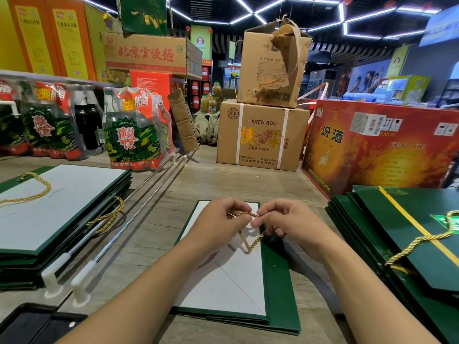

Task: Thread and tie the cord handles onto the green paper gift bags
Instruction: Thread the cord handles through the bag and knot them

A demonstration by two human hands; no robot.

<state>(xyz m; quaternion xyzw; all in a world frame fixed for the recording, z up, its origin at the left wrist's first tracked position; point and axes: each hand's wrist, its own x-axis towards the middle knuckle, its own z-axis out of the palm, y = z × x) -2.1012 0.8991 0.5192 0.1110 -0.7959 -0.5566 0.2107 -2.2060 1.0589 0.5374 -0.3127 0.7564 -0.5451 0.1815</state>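
Note:
A flat green paper gift bag (pixel 279 289) lies on the wooden table in front of me, its white side panel facing up and a punched hole showing in its green top band. A gold twisted cord (pixel 255 240) runs up from the bag to my fingers. My left hand (pixel 218 220) pinches the cord near its end. My right hand (pixel 285 222) pinches the same cord just to the right, fingertips almost meeting the left ones above the bag's far edge.
A stack of flat bags with gold cord handles (pixel 49 214) sits at the left. Another stack of green bags (pixel 409 234) lies at the right. Two metal rods with white feet (pixel 119 229) lie diagonally. Cartons (pixel 260 135) and bottle packs (pixel 134 135) stand behind.

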